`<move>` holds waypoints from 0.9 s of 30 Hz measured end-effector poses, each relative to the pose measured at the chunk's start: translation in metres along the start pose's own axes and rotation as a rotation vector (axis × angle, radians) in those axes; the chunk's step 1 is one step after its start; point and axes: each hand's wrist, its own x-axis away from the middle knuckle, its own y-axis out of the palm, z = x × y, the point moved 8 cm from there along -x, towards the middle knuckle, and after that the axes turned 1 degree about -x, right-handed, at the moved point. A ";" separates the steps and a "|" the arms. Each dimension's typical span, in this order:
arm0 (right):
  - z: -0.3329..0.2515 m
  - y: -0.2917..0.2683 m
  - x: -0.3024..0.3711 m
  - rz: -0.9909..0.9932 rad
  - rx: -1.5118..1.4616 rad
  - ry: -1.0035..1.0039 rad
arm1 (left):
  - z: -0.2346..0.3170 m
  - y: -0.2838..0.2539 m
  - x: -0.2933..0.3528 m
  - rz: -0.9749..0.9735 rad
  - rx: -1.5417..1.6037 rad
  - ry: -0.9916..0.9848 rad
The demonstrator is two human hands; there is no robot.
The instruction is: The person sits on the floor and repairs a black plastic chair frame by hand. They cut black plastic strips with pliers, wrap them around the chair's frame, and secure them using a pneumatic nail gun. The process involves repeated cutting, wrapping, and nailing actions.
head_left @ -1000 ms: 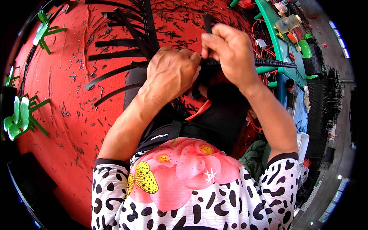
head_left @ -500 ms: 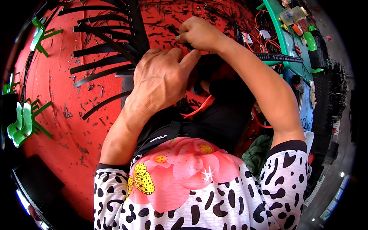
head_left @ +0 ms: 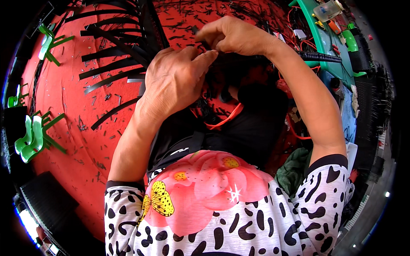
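Beside left hand (head_left: 175,77), black strips (head_left: 109,52), flat, curved

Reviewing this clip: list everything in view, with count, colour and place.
strips: several, black, fanned out left of the hands
scraps: too many to count, black, scattered over the floor
floor: one, red, beneath the work
chairs: at least three, green, left edge
table: one, green, upper right
bottle: one, clear, upper right
ribbed rod: one, black, right of the right forearm
cloth: one, dark green, beside the right sleeve
left hand: one, bare, upper centre
right hand: one, bare, upper centre
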 end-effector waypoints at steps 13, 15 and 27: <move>-0.001 -0.006 -0.006 0.144 0.280 -0.078 | -0.003 -0.003 -0.002 0.000 0.076 -0.001; 0.000 -0.006 -0.007 0.145 0.209 -0.019 | -0.004 -0.002 -0.002 0.004 0.079 0.002; 0.012 0.009 -0.007 -0.006 -0.325 0.394 | -0.006 -0.003 -0.002 -0.011 0.118 0.018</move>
